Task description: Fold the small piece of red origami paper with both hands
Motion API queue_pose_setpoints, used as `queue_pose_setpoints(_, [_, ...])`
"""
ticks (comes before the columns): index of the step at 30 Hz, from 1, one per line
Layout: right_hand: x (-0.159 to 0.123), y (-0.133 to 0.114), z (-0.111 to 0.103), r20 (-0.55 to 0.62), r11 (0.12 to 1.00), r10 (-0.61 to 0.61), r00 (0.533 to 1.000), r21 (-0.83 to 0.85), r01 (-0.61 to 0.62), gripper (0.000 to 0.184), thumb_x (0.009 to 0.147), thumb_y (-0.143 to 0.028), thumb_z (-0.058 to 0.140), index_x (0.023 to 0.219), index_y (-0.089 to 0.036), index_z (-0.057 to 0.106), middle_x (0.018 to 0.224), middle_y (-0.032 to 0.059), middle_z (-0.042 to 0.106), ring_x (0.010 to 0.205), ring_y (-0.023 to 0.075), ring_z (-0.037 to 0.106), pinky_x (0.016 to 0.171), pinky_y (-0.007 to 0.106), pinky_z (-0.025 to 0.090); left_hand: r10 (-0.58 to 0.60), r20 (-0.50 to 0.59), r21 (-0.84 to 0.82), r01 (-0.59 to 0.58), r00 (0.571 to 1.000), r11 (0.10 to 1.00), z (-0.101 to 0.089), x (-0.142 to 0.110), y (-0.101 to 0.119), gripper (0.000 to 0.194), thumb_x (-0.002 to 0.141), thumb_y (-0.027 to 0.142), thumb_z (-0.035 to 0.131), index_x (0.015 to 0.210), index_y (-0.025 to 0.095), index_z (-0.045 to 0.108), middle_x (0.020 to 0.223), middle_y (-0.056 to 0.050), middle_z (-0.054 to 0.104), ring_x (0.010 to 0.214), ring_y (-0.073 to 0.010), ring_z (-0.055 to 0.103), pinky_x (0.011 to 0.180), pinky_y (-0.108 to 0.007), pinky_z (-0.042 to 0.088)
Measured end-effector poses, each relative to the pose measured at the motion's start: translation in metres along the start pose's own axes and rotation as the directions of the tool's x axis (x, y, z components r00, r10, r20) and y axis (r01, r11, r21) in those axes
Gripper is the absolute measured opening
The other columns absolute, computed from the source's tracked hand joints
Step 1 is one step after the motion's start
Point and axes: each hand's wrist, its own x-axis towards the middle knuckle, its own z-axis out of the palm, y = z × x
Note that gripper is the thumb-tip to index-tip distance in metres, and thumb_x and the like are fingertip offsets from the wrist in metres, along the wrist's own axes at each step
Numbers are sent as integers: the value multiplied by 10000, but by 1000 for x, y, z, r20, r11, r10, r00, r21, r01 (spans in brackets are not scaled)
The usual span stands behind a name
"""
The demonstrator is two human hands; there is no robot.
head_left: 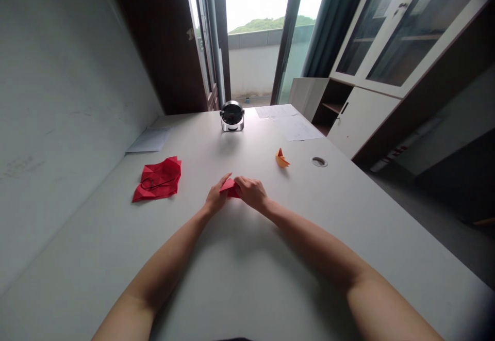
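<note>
A small piece of folded red paper (231, 190) is held between my two hands, just above the middle of the white table (247, 269). My left hand (216, 196) grips its left edge, with the thumb side uppermost. On the other side, my right hand (251, 191) has its fingers curled over the paper's right edge, hiding that part. To the right and farther off stands an orange folded paper boat (282, 159). Over on the left lies a creased sheet of red paper (164, 178) with a thin black cord or wire loop (149, 183) on top.
A round black-and-silver device on a stand (232, 116) is at the table's far side. White papers (296, 124) lie at the back right and another stack (150, 139) at the back left. A cable hole (319, 162) is set near the right edge. A wall (69, 124) borders the left.
</note>
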Motion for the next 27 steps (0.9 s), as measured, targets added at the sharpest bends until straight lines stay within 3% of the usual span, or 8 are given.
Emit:
queue_pose_setpoints(7, [2, 3, 1, 19, 957, 218, 976, 191, -217, 134, 911, -260, 494, 997, -224, 590, 794, 20, 696, 632, 149, 557, 602, 243, 280, 30, -10, -4, -30, 1000, 1000, -1, -1, 2, 575, 944, 429, 488, 1492, 257, 459, 1123, -59, 734, 984, -242, 683, 905, -339, 507])
queue_pose_setpoints(12, [5, 7, 4, 37, 885, 281, 959, 377, -274, 166, 868, -247, 486, 1008, -233, 575, 716, -7, 661, 590, 143, 521, 606, 238, 318, 61, -36, -38, -62, 998, 997, 0, 2, -1, 523, 974, 391, 437, 1481, 267, 468, 1228, -61, 705, 1065, -239, 668, 976, -366, 485])
queue_pose_setpoints(20, [7, 13, 17, 141, 569, 316, 938, 763, -306, 192, 773, -201, 477, 945, -233, 556, 630, -57, 608, 540, 111, 524, 569, 217, 394, 83, -41, -63, -86, 996, 994, 3, 3, -8, 570, 877, 212, 529, 1443, 279, 521, 1215, -36, 713, 1062, -228, 667, 981, -367, 480])
queue_pose_setpoints(27, [10, 20, 20, 216, 306, 289, 933, 902, -304, 195, 753, -243, 519, 929, -202, 592, 656, -38, 617, 559, 109, 532, 575, 235, 437, 75, -9, -391, -72, 997, 917, 3, 8, -13, 450, 817, 161, 533, 1242, 187, 679, 1147, -70, 733, 1016, -210, 672, 930, -347, 511])
